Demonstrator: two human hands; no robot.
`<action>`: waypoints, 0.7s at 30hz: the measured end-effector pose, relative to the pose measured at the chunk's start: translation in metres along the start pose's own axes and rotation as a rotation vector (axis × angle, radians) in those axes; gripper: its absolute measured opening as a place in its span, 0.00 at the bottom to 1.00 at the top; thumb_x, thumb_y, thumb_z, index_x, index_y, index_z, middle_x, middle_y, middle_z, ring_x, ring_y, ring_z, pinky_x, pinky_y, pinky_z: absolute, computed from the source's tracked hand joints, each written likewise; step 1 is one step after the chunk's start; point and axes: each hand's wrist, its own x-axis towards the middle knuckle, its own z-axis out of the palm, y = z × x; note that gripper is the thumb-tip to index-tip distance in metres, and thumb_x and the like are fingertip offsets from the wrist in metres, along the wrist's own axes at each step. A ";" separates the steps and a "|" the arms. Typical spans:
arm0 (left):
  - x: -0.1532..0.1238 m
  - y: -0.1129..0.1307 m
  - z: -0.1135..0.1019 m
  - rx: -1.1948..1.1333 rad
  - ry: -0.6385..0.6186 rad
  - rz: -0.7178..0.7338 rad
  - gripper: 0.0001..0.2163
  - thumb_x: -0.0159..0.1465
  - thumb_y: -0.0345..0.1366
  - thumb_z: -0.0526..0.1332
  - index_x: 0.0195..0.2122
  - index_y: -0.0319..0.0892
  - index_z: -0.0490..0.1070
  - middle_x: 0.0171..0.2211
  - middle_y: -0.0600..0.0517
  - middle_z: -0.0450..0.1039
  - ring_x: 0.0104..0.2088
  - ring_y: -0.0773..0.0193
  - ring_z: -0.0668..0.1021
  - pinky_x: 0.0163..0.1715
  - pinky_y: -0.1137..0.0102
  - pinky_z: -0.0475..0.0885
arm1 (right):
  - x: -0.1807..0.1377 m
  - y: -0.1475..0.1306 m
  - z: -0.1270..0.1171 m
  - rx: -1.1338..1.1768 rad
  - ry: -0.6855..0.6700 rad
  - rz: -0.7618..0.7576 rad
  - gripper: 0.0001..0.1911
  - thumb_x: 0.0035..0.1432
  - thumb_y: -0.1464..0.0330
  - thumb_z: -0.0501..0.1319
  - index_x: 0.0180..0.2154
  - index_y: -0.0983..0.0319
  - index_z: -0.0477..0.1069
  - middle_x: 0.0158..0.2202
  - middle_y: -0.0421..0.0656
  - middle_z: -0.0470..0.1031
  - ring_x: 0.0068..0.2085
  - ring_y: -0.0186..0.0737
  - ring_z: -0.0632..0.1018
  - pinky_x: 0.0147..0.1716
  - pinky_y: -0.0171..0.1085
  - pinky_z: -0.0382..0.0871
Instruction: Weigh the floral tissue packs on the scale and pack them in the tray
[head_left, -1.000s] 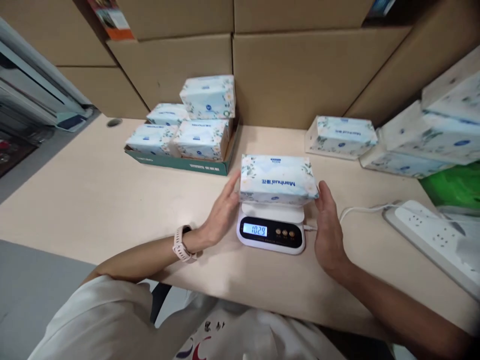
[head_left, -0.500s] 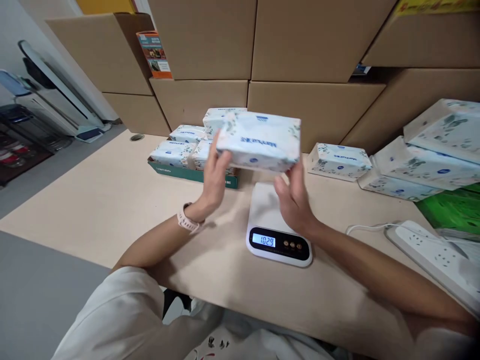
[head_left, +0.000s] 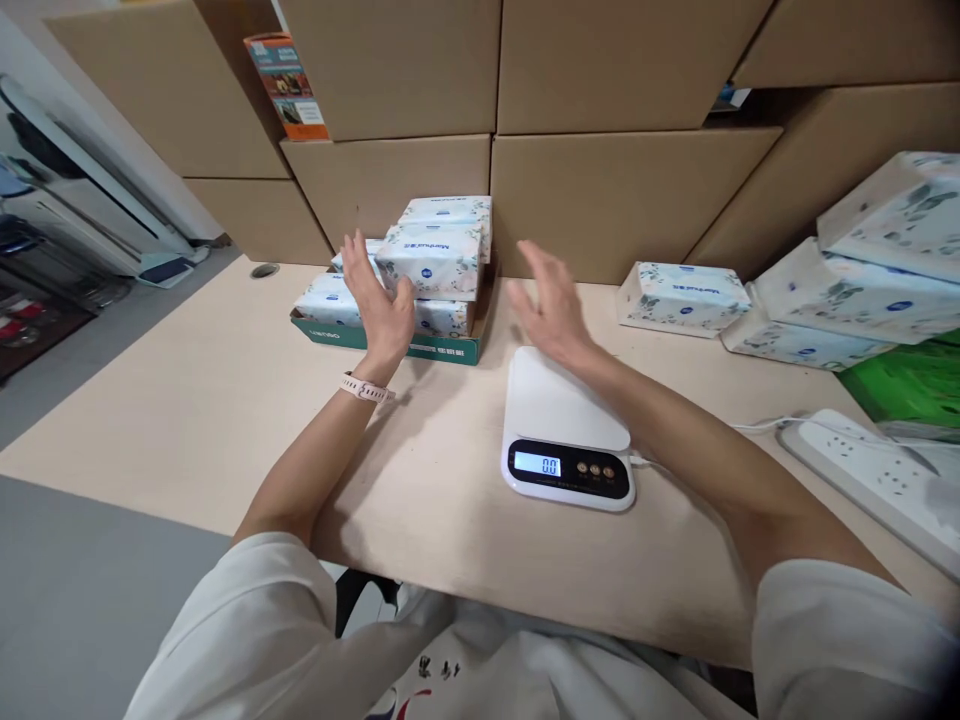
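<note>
A pack of tissues with a floral print rests on other packs inside a green-edged tray. My left hand, wearing a pale wristband, is open with fingers spread at the left end of that pack; whether it touches is hard to tell. My right hand is open in the air to the right of the tray, holding nothing. Below it on the table lies a white digital scale with nothing on its plate, its display reading 0.0.
One tissue pack lies at the back right, beside a stack of packs. A white power strip with cables sits at the right. Large cardboard boxes wall off the table's back, with an orange box among them.
The tissue pack went from between both hands above the scale to the top of the packs in the tray. My right hand came away from it. The display changed from 102.9 to 0.0.
</note>
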 end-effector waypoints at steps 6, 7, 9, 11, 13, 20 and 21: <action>-0.029 0.057 0.016 -0.267 -0.101 0.257 0.31 0.72 0.59 0.61 0.73 0.58 0.61 0.79 0.52 0.59 0.82 0.51 0.57 0.83 0.54 0.50 | -0.018 0.110 -0.089 -0.207 0.452 0.482 0.23 0.74 0.64 0.52 0.63 0.63 0.73 0.75 0.58 0.67 0.76 0.55 0.62 0.78 0.66 0.44; -0.033 0.067 0.024 -0.315 -0.190 0.240 0.31 0.71 0.61 0.61 0.72 0.57 0.63 0.78 0.51 0.62 0.81 0.49 0.60 0.82 0.53 0.53 | -0.022 0.122 -0.098 -0.202 0.490 0.585 0.23 0.74 0.66 0.51 0.63 0.65 0.74 0.75 0.62 0.66 0.76 0.56 0.61 0.77 0.66 0.43; -0.039 0.085 0.049 -0.407 -0.425 0.130 0.29 0.71 0.60 0.62 0.68 0.53 0.68 0.76 0.49 0.66 0.79 0.48 0.64 0.80 0.52 0.58 | -0.030 0.135 -0.109 -0.199 0.512 0.697 0.24 0.74 0.69 0.48 0.62 0.70 0.74 0.74 0.69 0.66 0.75 0.59 0.63 0.75 0.67 0.43; -0.039 0.102 0.080 -0.499 -0.659 -0.070 0.25 0.73 0.55 0.60 0.66 0.49 0.71 0.77 0.48 0.65 0.79 0.50 0.65 0.77 0.54 0.63 | -0.040 0.137 -0.113 -0.190 0.480 0.689 0.24 0.74 0.69 0.48 0.60 0.70 0.75 0.70 0.68 0.72 0.71 0.58 0.68 0.74 0.66 0.48; -0.037 0.117 0.114 -0.559 -0.827 -0.312 0.24 0.76 0.51 0.56 0.68 0.47 0.70 0.80 0.48 0.60 0.81 0.52 0.61 0.76 0.56 0.64 | -0.050 0.134 -0.113 -0.163 0.448 0.617 0.22 0.75 0.66 0.50 0.59 0.63 0.77 0.66 0.58 0.78 0.67 0.54 0.74 0.74 0.60 0.55; -0.029 0.149 0.208 -0.637 -1.024 -0.730 0.38 0.76 0.55 0.48 0.83 0.48 0.42 0.85 0.48 0.36 0.85 0.53 0.44 0.80 0.55 0.51 | -0.078 0.157 -0.107 -0.003 0.697 0.633 0.27 0.75 0.61 0.46 0.68 0.60 0.66 0.74 0.56 0.67 0.74 0.52 0.66 0.79 0.61 0.51; -0.030 0.152 0.218 -0.650 -1.035 -0.759 0.39 0.76 0.55 0.48 0.83 0.47 0.40 0.86 0.48 0.34 0.85 0.53 0.42 0.81 0.54 0.50 | -0.079 0.163 -0.106 0.034 0.686 0.634 0.28 0.75 0.61 0.43 0.67 0.60 0.67 0.72 0.57 0.69 0.73 0.52 0.68 0.78 0.63 0.54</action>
